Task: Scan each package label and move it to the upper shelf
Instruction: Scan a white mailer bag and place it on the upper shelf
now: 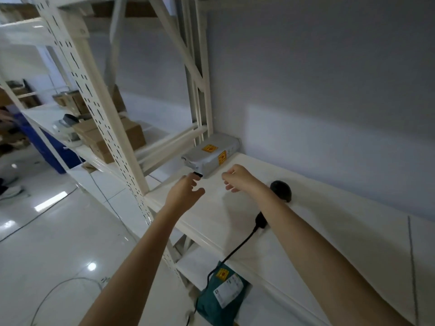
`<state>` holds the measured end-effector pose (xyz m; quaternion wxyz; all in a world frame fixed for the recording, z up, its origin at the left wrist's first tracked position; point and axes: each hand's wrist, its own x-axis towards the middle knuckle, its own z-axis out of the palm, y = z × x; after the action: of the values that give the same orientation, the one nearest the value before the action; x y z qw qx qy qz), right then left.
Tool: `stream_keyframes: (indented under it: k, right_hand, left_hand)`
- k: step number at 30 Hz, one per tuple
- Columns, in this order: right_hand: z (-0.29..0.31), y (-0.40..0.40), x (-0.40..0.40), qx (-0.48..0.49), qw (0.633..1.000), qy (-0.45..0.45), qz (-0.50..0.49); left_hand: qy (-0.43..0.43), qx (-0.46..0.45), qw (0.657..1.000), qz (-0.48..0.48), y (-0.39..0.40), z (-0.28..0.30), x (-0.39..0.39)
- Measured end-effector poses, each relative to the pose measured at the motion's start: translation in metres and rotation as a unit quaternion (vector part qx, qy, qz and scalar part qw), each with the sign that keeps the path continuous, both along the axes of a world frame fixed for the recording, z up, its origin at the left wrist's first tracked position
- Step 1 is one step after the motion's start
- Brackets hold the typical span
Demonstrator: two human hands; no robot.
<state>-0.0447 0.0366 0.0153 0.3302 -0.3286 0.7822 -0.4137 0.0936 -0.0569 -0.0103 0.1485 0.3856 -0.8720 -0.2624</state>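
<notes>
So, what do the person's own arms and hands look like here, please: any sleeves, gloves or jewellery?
Both arms are bare along their whole visible length; no sleeve edge enters the picture. The left hand and the right hand wear no gloves, and no watch, bracelet or ring is visible. The fingers are slightly blurred, so a thin ring cannot be ruled out. No markings or cables are attached to either arm.

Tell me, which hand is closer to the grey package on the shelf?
Left. The left hand reaches just below the grey package's near corner; the right hand hovers off to its right.
</notes>
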Motion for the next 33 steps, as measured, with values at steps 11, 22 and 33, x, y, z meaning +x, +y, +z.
stream_keyframes:
  k: [11, 22, 33]
  right_hand:
    - [-0.032, -0.092, -0.007, 0.032, 0.998, -0.03, -0.055]
    - [-0.054, -0.115, 0.006, 0.013, 0.973, -0.1, -0.21]
    - [-0.054, -0.098, -0.002, -0.062, 0.923, -0.171, -0.339]
  left_hand:
    - [-0.072, -0.044, 0.996, -0.04, -0.11, -0.032, -0.058]
    - [-0.178, -0.081, 0.976, -0.1, -0.179, -0.06, -0.115]
    - [-0.096, -0.035, 0.992, -0.071, -0.185, -0.044, -0.112]
